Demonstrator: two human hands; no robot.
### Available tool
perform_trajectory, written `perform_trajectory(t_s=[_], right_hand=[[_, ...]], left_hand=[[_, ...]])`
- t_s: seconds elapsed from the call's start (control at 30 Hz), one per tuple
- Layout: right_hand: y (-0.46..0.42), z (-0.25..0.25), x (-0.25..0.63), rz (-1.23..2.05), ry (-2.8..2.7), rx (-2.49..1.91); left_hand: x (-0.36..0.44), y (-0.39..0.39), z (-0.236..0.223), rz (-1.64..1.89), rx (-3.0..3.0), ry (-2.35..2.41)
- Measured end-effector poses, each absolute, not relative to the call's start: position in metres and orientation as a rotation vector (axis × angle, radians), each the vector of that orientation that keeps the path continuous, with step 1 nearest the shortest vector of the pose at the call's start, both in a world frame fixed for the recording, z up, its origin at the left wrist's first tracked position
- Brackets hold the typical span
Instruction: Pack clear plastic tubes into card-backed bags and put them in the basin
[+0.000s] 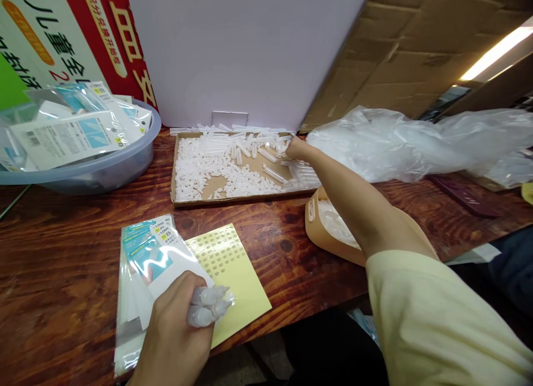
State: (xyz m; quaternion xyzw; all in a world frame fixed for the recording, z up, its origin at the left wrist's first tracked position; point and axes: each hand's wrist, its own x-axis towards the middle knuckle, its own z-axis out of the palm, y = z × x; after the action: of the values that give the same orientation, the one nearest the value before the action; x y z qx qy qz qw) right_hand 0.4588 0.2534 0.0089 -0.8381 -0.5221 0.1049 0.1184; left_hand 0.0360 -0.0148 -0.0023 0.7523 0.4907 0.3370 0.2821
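My left hand [181, 319] is closed around several small translucent dropper tubes [204, 305] with pointed tips, above the front edge of the table. Beneath it lie clear-bagged blue and white packets [150, 252] and a yellow sticker sheet [237, 280] with rows of small printed labels. My right hand [296, 148] reaches into the far right corner of a shallow cardboard tray [225, 199]; its fingers are mostly hidden, so their grip does not show. White nozzle pieces [191, 172] cover the tray's left side, and clear tubes [272, 173] lie loose towards its back and right.
At left stands a translucent blue basin [137, 155] full of packaged cards. Under my right forearm is an orange-tan bin [328, 239] with clear plastic inside. Plastic bags [375, 144] lie at the back right, near a dark red flat object [464, 196]. Cardboard [400, 47] leans behind.
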Motion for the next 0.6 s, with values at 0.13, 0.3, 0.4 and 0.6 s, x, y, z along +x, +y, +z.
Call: perform_trajectory(t_s=[0.13,0.3,0.4,0.6], right_hand=[[0.242,0.030,0.467,0.582,-1.080,-2.291],[0.227,0.054,0.474,0.812,-0.813,-1.948],[0.222,0.064,0.474,0.857,-0.728,-1.782],[0.222,0.070,0.464,0.871,-0.612,-1.630]], left_hand=[[0.036,-0.015,-0.001,0.887,1.998,1.313],[0.038,-0.015,-0.002,0.934,2.002,1.328],[0.037,-0.013,-0.005,0.960,2.031,1.310],[0.032,-0.009,-0.011,0.932,2.097,1.237]])
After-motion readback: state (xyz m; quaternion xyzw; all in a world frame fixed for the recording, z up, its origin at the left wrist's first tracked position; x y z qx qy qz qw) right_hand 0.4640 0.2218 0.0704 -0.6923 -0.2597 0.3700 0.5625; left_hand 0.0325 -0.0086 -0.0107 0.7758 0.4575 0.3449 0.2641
